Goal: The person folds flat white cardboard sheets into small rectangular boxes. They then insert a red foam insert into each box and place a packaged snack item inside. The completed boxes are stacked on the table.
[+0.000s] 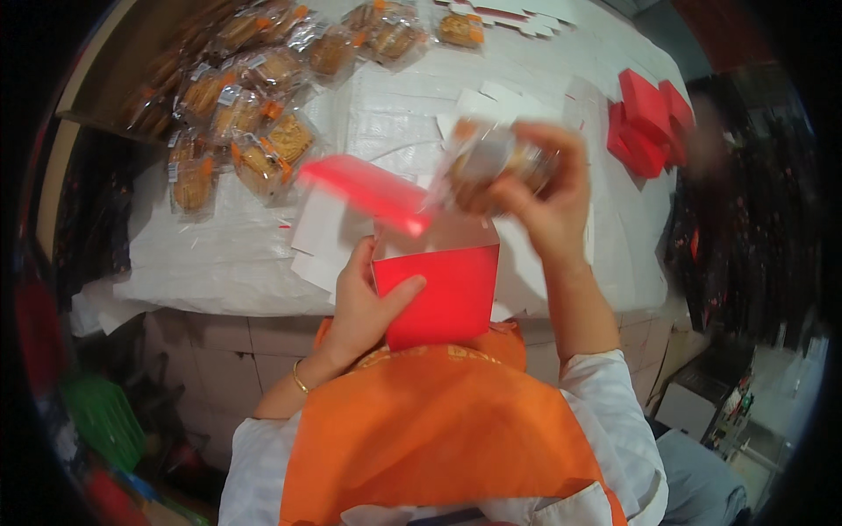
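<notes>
My left hand point(375, 298) grips the left side of a red cardboard box point(443, 294), its thumb across the front panel. The box stands open at the top with a pale inside, held against the near edge of the table. Its red lid flap point(368, 191) sticks up to the far left, blurred by motion. Above and right of the opening, my right hand point(557, 184) is closed around clear-wrapped pastries point(495, 171), somewhat blurred. How many pastries are in that hand I cannot tell.
Many clear-wrapped pastries point(263, 162) lie in a heap at the far left of the white-covered table point(202, 272). Several red box pieces point(645, 123) are piled at the far right. White card sheets point(316, 232) lie under and behind the box. A green container point(105, 421) stands low at left.
</notes>
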The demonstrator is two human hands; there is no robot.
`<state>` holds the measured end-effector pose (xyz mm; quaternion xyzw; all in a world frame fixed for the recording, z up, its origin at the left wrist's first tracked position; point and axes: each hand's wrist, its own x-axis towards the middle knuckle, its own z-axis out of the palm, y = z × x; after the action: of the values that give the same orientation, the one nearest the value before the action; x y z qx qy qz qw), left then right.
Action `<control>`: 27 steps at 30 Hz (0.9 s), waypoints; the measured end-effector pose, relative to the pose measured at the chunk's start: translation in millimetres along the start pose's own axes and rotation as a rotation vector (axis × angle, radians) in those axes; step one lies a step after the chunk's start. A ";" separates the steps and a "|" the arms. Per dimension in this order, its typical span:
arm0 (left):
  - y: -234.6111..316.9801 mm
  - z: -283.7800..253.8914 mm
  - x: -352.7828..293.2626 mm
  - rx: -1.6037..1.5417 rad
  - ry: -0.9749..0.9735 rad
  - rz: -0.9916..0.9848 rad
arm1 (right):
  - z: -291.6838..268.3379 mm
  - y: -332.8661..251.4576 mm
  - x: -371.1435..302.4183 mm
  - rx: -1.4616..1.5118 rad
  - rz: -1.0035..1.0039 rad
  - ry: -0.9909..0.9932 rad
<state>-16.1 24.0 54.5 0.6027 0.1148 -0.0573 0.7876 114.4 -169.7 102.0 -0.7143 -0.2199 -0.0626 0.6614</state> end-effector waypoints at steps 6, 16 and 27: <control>5.2 15.9 -17.1 0.053 -0.024 -0.027 | -7.5 -29.9 -54.3 0.023 -0.197 0.240; 2.3 21.6 -21.9 0.062 -0.067 0.003 | -4.8 -39.7 -54.8 -0.129 -0.286 0.027; 2.4 15.2 -31.5 -0.039 -0.120 0.017 | -14.4 -32.5 -50.2 -0.523 -0.253 -0.411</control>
<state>-44.3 8.4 68.4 0.5838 0.0636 -0.0843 0.8050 59.4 -194.4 114.4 -0.8241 -0.4118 -0.0532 0.3852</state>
